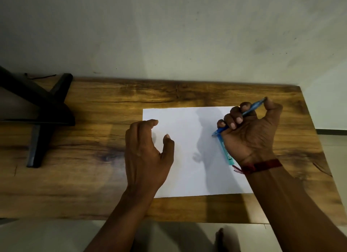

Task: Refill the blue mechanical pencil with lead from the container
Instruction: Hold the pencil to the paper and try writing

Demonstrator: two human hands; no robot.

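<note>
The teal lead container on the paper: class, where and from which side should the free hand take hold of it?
Grip the lead container at its near end, coming from its left side: that end pokes out below the right hand, which covers the rest. The left hand is open nearby.

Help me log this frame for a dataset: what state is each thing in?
Blue mechanical pencil: gripped in right hand, tip down by the paper.
Lead container: held in the same hand, against the palm.
Left hand: open, resting on paper edge.
Paper: flat on wooden table, blank.
</note>
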